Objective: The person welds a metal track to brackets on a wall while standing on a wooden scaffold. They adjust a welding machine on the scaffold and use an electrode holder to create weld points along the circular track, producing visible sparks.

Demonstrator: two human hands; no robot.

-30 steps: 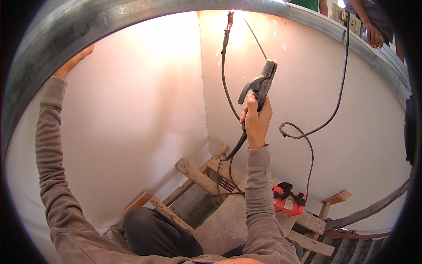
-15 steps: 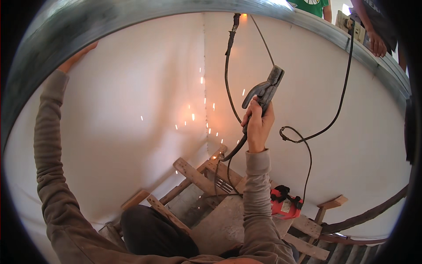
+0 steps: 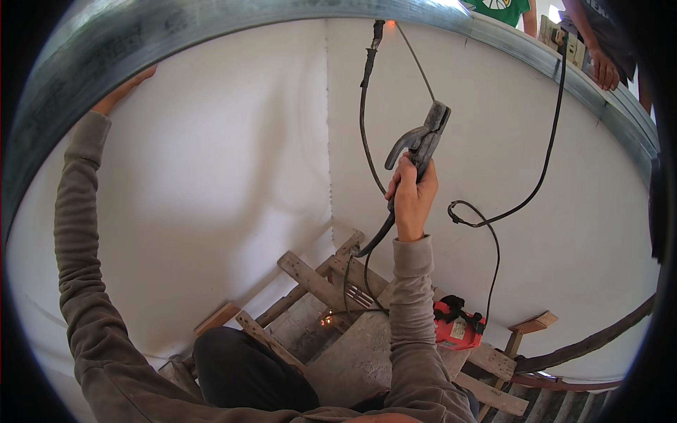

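My right hand [image 3: 412, 197] grips a dark electrode holder [image 3: 427, 134], whose thin rod [image 3: 416, 60] reaches up to the underside of a curved galvanised metal beam [image 3: 211, 25]. A small orange glow [image 3: 391, 25] shows there, beside a taped cable end [image 3: 374, 46]. My left hand [image 3: 127, 88] is raised against the beam's lower edge at upper left; its fingers are mostly hidden. Black cables [image 3: 362, 113] hang down from the beam.
Wooden planks [image 3: 314, 282] form a rough platform below, with a red machine [image 3: 455, 328] on it at right. A few sparks glow among the planks. White walls [image 3: 211, 155] meet in a corner. Two people stand at upper right, one hand [image 3: 605, 67] near an outlet box [image 3: 571, 46].
The bright flare at the rod's tip has shrunk to a small glow. The spray of sparks has dropped to the planks. My right hand has shifted slightly right and down.
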